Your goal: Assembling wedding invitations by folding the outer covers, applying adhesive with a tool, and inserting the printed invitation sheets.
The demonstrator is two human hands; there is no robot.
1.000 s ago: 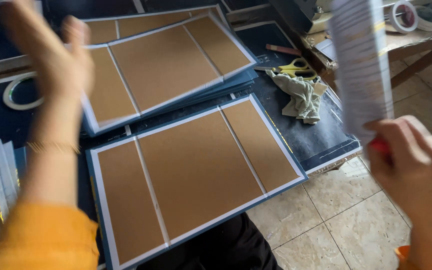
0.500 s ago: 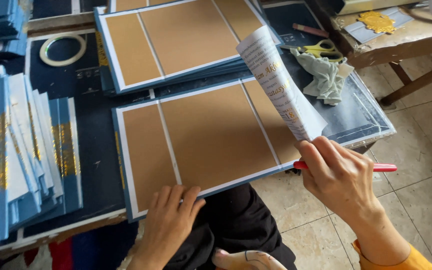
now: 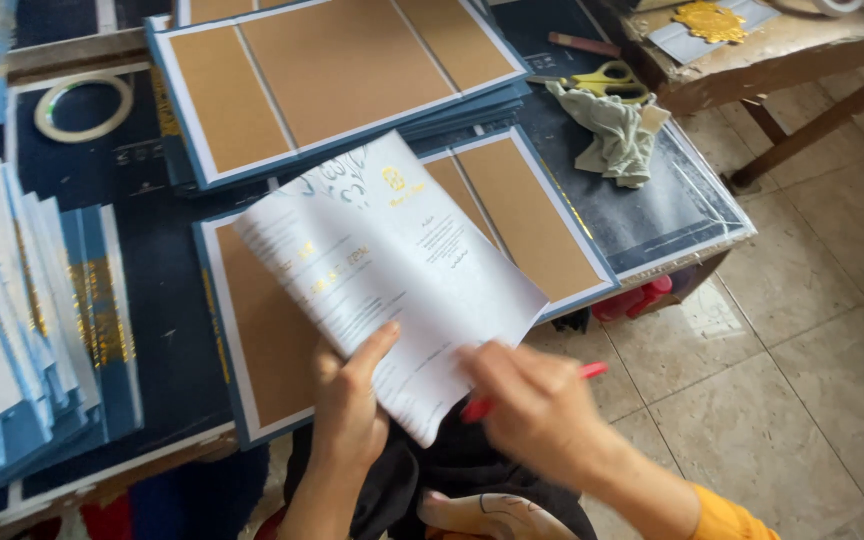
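A white printed sheet (image 3: 392,270) with gold lettering lies tilted over the nearer blue-edged brown cover board (image 3: 542,215). My left hand (image 3: 350,395) grips the sheet's lower edge, thumb on top. My right hand (image 3: 532,405) is blurred at the sheet's lower right corner and is closed on a red pen (image 3: 587,372). A second cover board (image 3: 332,70) tops a stack farther back.
A fanned pile of blue covers (image 3: 32,320) fills the left. A tape roll (image 3: 82,105) lies at the back left. Yellow scissors (image 3: 607,80) and a grey-green rag (image 3: 612,135) sit at the right. A wooden table (image 3: 782,60) and tiled floor (image 3: 812,340) are at the right.
The sheet, held upright in my right hand before, now lies spread over the nearer board. My left hand has taken its lower edge; my right hand moved left with the pen.
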